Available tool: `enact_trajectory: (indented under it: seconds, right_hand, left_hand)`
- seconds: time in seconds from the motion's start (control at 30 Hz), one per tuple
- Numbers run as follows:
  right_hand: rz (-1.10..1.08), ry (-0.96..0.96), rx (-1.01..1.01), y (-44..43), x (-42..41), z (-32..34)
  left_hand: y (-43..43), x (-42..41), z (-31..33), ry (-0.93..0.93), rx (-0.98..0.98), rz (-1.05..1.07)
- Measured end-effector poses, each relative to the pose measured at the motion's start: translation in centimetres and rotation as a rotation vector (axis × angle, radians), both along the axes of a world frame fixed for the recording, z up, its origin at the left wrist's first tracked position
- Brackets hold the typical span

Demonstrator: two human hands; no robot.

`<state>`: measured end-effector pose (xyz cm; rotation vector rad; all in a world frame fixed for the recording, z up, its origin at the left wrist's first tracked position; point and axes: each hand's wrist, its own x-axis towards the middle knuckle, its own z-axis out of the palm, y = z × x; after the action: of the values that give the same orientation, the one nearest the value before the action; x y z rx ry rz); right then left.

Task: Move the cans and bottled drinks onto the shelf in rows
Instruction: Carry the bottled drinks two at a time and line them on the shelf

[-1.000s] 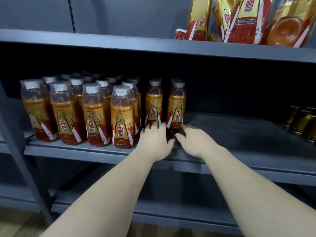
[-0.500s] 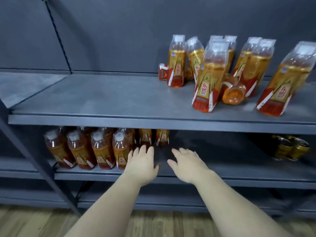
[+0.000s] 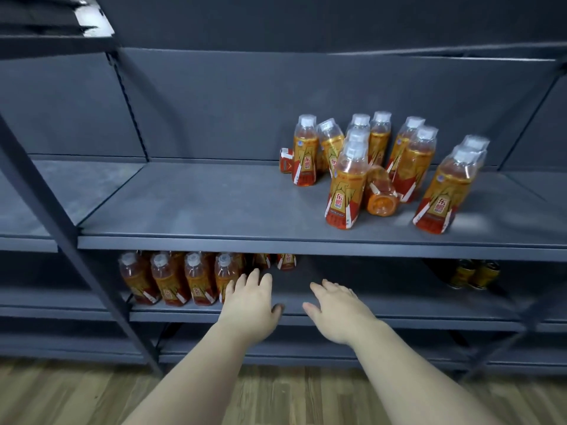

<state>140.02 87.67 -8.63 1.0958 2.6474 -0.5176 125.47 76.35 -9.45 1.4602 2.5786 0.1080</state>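
In the head view, both hands were empty and spread, palms down: the left hand (image 3: 250, 305) hovered at the front edge of the lower shelf (image 3: 399, 305), just beside the nearest bottle of the row, and the right hand (image 3: 334, 308) hung a little apart from it over bare shelf. The rowed bottles (image 3: 171, 280) stood upright in neat files at the left of that shelf, with further ones behind them half hidden under the upper shelf (image 3: 190, 210). On the upper shelf a loose cluster of bottles (image 3: 380, 161) waited at the right, most upright, one tipped bottle (image 3: 382, 194) lying with its base toward the camera. A pair of gold cans (image 3: 474, 274) sat far right on the lower shelf, in shadow. Judging by this, one placement was finished and the next fetch was in hand; the next move would call for reaching up to the cluster and taking a bottle by its waist. The bottles were clear, smooth plastic with amber drink, glossy orange-and-red labels and pale capped tops; the shelving was matte dark grey metal, flat and square-edged, over a wood-grain floor (image 3: 92, 397).
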Motion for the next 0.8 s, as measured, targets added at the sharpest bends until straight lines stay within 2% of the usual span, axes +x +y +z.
enact_trajectory:
  seconds: [0.2,0.8]
  right_hand:
    - [-0.036,0.053,0.027,0.1,2.0,5.0]
    - [-0.091,0.144,0.14,0.9,5.0,11.5]
  left_hand:
    - [0.5,1.0,4.6,0.056,0.131,-0.048]
    - [2.4,3.3,10.6,0.105,0.106,-0.095]
